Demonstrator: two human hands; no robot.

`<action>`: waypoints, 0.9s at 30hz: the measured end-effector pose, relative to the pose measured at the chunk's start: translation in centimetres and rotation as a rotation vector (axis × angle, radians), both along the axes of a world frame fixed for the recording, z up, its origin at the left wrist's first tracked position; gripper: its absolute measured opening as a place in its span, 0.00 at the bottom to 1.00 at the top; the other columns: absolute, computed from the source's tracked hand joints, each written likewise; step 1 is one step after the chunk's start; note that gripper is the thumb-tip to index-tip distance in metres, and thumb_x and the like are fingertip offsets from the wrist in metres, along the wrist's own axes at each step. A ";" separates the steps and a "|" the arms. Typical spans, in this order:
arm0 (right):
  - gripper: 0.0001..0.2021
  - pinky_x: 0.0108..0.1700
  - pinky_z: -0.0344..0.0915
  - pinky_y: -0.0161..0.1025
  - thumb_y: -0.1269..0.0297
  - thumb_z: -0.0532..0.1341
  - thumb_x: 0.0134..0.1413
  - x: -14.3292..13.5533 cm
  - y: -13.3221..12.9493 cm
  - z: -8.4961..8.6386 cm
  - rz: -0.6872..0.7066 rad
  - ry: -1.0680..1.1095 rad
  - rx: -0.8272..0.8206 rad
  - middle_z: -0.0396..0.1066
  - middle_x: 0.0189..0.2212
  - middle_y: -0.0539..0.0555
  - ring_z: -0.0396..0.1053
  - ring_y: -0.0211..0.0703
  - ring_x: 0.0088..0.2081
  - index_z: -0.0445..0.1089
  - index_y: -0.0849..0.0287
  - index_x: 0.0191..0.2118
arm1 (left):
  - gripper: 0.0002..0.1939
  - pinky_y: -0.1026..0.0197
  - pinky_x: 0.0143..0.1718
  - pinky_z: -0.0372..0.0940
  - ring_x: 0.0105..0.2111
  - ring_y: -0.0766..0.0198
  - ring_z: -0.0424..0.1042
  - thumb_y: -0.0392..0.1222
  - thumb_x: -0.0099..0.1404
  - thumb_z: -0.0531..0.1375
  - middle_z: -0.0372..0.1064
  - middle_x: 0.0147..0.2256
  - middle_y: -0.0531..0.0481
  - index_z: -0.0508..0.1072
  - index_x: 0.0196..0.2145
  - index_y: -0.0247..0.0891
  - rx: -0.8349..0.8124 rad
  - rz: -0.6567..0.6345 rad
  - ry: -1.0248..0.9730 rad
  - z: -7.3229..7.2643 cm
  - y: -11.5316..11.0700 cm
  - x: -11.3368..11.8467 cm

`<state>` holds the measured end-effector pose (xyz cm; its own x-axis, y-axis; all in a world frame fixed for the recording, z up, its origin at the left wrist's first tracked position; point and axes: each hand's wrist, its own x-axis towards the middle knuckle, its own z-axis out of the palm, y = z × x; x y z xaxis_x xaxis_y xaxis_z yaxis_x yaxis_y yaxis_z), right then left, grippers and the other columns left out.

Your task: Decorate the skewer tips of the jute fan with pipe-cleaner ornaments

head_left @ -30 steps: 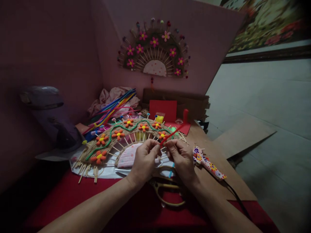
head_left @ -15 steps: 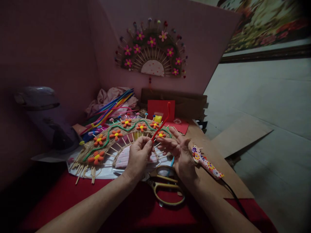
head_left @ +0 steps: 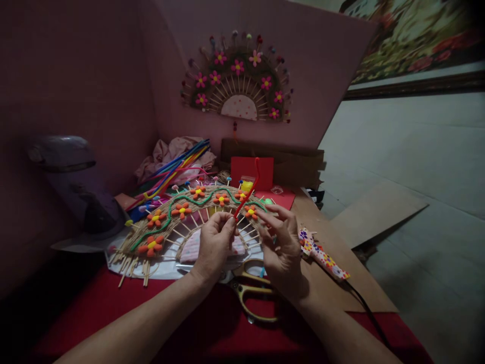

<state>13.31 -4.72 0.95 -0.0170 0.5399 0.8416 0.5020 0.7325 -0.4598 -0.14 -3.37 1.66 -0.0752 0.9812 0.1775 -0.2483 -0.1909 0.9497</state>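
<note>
Between the thumb and fingers of my left hand [head_left: 216, 245] is the lower end of a red pipe cleaner [head_left: 248, 191], which rises up and bends near its tip. My right hand [head_left: 281, 247] is just to the right, fingers apart and curled a little, holding nothing. Behind both hands lies a fan-shaped twine craft [head_left: 172, 222] with orange flowers, a wavy green line and sticks tipped with coloured balls. Under my wrists rests a pair of scissors [head_left: 242, 289] with gold-coloured handles, partly covered by my right hand.
A flower-patterned glue gun [head_left: 324, 259] with a black cord lies on cardboard [head_left: 354, 288] at the right. Coloured pipe cleaners [head_left: 176, 169] are heaped at the back left, beside a large flask [head_left: 78, 187]. Red card [head_left: 261, 169] stands behind. A similar fan [head_left: 238, 83] hangs above.
My right hand has drawn slightly away from the left, its fingers curling more. The pipe cleaner's top has swung a little to the left, still held by my left hand.
</note>
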 end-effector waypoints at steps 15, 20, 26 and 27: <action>0.08 0.44 0.52 0.48 0.67 0.56 0.56 0.4 0.2 0.6 -0.316 -0.571 0.162 0.73 0.33 0.54 0.61 0.51 0.43 0.71 0.58 0.38 | 0.08 0.67 0.25 0.57 0.23 0.70 0.60 0.40 0.60 0.55 0.61 0.21 0.56 0.65 0.25 0.36 0.108 -0.027 0.324 -1.2 0.1 0.5; 0.07 0.41 0.53 0.44 0.70 0.54 0.55 0.6 0.7 0.4 -0.359 -0.603 0.069 0.70 0.31 0.56 0.63 0.46 0.36 0.69 0.61 0.35 | 0.07 0.64 0.30 0.59 0.28 0.65 0.66 0.40 0.63 0.51 0.66 0.26 0.52 0.67 0.31 0.38 0.242 0.198 0.617 0.5 0.8 -1.2; 0.06 0.40 0.53 0.41 0.70 0.55 0.56 1.2 1.2 0.3 -0.468 -0.515 0.037 0.70 0.31 0.54 0.63 0.45 0.36 0.69 0.59 0.35 | 0.09 0.57 0.32 0.57 0.39 0.52 0.67 0.38 0.61 0.51 0.70 0.37 0.41 0.70 0.36 0.37 0.223 0.480 1.613 1.8 1.9 -3.5; 0.06 0.40 0.53 0.41 0.69 0.55 0.56 1.3 1.2 0.3 -0.488 -0.496 0.044 0.70 0.32 0.54 0.62 0.45 0.36 0.69 0.59 0.34 | 0.10 0.57 0.33 0.57 0.39 0.50 0.67 0.39 0.61 0.51 0.71 0.37 0.41 0.70 0.37 0.37 0.194 0.455 1.680 1.8 2.0 -3.6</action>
<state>14.59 -3.55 1.29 -0.1695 0.5491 0.8184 0.9214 0.3829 -0.0660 -3.70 -1.39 3.44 0.0584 0.8932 0.4459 0.9943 -0.0919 0.0539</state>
